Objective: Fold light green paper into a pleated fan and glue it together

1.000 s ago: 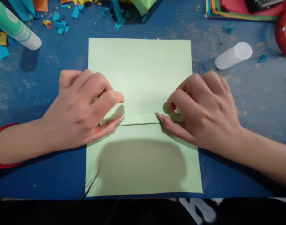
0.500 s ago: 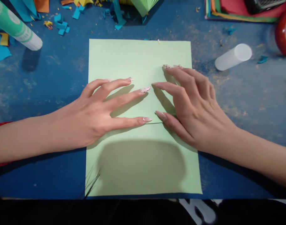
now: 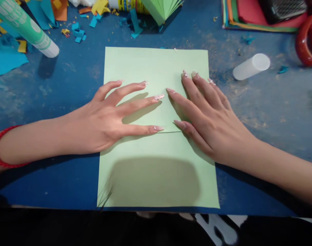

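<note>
A light green sheet of paper (image 3: 156,167) lies on the blue table (image 3: 273,109), with a folded edge running across its middle. My left hand (image 3: 112,116) rests flat on the folded part, fingers spread, thumb along the fold line. My right hand (image 3: 207,116) lies flat on the right side of the fold, fingers stretched toward the far edge. Neither hand holds anything.
A green and white glue stick (image 3: 23,29) lies at the far left. A translucent cap (image 3: 250,66) lies right of the paper. Paper scraps (image 3: 79,32), a green pleated piece (image 3: 162,8), stacked coloured sheets (image 3: 250,17) and a red ring (image 3: 307,41) line the far edge.
Both hands went from pinching the fold with curled fingers to lying flat and spread on the paper. The view has shifted slightly, showing more of the far edge.
</note>
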`<state>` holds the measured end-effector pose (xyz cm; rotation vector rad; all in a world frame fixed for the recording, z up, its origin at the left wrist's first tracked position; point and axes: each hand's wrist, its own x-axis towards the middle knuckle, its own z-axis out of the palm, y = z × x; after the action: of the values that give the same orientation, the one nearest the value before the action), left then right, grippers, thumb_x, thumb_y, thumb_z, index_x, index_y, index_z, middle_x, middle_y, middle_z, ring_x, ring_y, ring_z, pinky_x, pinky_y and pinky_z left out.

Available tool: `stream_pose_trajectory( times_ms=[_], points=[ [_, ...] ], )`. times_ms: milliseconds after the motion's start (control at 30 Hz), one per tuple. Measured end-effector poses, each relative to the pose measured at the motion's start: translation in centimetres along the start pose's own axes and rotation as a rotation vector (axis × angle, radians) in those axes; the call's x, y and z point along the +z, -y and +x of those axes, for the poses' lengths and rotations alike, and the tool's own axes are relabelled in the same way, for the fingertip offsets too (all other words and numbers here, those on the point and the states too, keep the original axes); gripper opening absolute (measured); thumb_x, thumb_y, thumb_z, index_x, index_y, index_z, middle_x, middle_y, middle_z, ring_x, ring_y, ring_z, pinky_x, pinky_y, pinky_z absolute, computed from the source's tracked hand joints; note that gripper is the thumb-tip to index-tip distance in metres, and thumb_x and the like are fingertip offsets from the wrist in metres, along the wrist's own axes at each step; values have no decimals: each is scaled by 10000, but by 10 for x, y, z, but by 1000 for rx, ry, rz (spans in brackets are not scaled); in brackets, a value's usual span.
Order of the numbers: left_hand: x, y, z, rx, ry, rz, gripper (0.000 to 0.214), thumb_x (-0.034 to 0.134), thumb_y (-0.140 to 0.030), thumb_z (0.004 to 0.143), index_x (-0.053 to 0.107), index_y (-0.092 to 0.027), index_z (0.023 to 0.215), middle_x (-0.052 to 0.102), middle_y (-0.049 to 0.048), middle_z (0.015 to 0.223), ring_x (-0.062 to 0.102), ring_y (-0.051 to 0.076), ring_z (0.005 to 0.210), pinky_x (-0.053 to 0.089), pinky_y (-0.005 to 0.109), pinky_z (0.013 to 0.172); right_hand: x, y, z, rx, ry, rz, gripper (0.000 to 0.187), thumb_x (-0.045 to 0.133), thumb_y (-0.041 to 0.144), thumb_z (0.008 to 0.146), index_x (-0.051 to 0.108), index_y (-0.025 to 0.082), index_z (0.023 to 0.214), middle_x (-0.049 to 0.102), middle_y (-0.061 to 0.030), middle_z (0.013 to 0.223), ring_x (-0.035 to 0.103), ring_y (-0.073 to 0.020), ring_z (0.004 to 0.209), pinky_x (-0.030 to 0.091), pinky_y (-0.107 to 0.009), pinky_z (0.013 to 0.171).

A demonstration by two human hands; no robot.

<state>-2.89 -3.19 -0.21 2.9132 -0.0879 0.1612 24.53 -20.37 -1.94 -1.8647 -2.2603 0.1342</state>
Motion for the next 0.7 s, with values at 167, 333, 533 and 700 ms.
stream_pose_trajectory(
  times_ms=[167, 333, 533, 700],
  points=[
    [-10, 21, -7, 125, 107, -37, 624, 438, -160, 1083, 450, -440, 1640, 262, 8, 1823, 186, 404, 1691, 158, 762, 1305, -2, -5, 0, -35, 51, 26, 680, 319, 479, 1138, 153, 294, 1771, 123, -97, 1854, 169, -416, 1702, 244, -710, 1326],
    [-16, 28, -10, 143, 123, -63, 619, 469, -161, 1083, 464, -455, 1628, 287, -23, 1814, 176, 391, 1696, 74, 784, 1311, 0, -10, 0, -33, 38, 26, 670, 282, 544, 1137, 149, 356, 1766, 127, -67, 1855, 156, -423, 1702, 192, -738, 1322],
    [-18, 25, -10, 124, 160, -70, 612, 401, -121, 1105, 456, -433, 1629, 283, -16, 1817, 207, 368, 1691, 119, 801, 1295, 5, -22, -1, -88, -26, 11, 666, 347, 521, 1133, 189, 359, 1759, 199, -68, 1842, 203, -414, 1694, 256, -717, 1315],
    [-22, 20, -7, 63, 129, -86, 480, 502, -160, 1074, 632, -370, 1486, 450, -55, 1736, 346, 321, 1647, 161, 693, 1345, 1, -20, -1, -123, -79, -6, 649, 409, 359, 1129, 219, 385, 1748, 324, -46, 1796, 333, -374, 1658, 291, -723, 1310]
  ],
)
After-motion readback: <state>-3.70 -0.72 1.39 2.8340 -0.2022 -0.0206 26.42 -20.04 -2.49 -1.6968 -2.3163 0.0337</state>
